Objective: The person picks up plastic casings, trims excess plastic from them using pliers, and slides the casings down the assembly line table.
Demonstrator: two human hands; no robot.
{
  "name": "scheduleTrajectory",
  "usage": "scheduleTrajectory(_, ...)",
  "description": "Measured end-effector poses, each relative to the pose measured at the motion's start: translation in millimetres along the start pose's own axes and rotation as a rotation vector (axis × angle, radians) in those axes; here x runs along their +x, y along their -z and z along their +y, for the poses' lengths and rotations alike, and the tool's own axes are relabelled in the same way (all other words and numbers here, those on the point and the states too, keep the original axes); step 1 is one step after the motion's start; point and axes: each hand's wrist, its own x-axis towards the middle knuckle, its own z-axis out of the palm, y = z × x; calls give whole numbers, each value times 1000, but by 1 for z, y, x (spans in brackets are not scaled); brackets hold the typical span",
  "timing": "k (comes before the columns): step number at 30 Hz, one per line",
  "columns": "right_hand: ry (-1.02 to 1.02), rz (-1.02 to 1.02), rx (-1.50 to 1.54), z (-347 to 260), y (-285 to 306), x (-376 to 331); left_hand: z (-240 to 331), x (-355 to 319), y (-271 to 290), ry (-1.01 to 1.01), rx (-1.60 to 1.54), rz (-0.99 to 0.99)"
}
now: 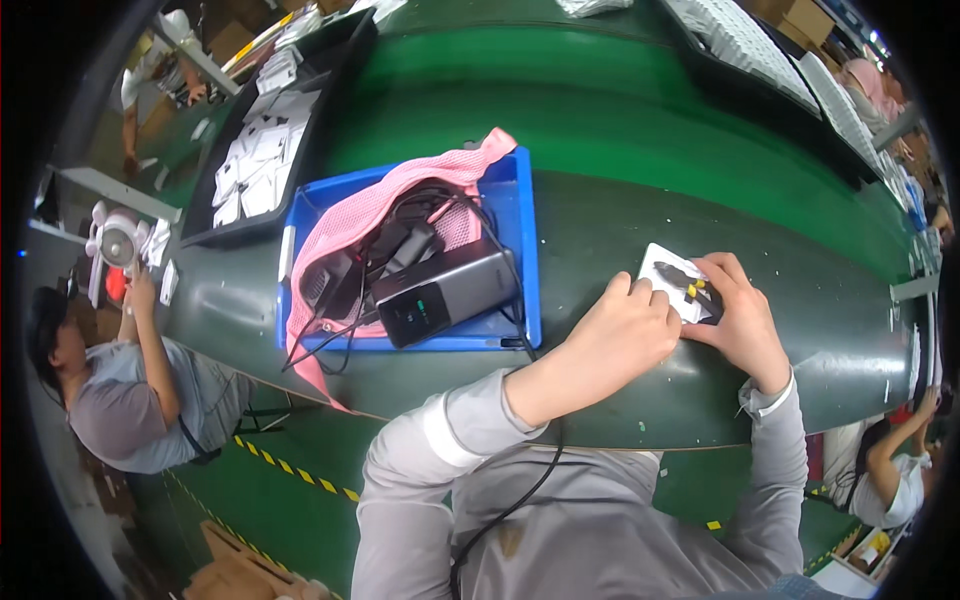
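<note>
A small flat white box (655, 262) lies at the right of the dark green table, between my hands. On its top is a dark shape with yellow marks (692, 288); whether it is printed or a separate object I cannot tell. My right hand (745, 312) is closed round the right side of the box, thumb at the near edge and fingers at the far one. My left hand (637, 318) has its fingers curled against the near left edge of the box, and the fingertips are partly hidden.
Left of my hands, a blue tray (534, 250) holds a pink mesh pouch (345, 215), black cables and a dark power bank (450, 298). A black tray (310, 150) with white packs stands farther left, another (830, 125) at the far right. A co-worker (120, 390) sits at left.
</note>
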Motion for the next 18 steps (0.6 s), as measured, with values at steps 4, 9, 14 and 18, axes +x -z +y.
scheduleTrajectory(4, -47, -71, 76, -2, 2, 1, -1, -5, -2, 43, -12, -23)
scheduleTrajectory(9, -67, 29, 124, 1, -6, -3, -6, 5, 11, 72, -189, 140)
scheduleTrajectory(14, -22, 342, 667, 2, -3, -2, -11, 12, 33, 315, -826, 735)
scheduleTrajectory(18, -2, 185, 874, -21, 6, 2, -13, 10, 26, 285, -1213, 692)
